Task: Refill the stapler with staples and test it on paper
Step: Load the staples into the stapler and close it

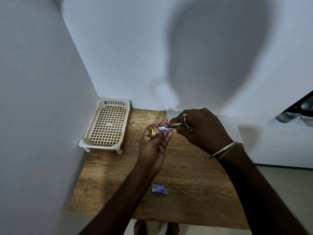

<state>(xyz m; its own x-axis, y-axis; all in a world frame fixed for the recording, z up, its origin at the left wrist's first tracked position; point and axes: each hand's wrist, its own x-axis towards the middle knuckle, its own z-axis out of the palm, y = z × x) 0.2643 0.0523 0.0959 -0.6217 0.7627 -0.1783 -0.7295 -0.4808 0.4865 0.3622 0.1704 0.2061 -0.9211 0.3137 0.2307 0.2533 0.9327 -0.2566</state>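
Stapler (165, 129) held mid-air over wooden desk (186, 175), left hand (155, 143) pinching its yellow-tipped end, right hand (201, 128) pinching the other end. Small, rigid, light metal; likely slippery, grip the sides. Staple box (160, 189) lies near the desk's front edge.

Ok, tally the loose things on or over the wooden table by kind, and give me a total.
Stapler, held in both hands: 1
Staple box: 1
Perforated plastic tray: 1
White paper sheet: 1
Total: 4
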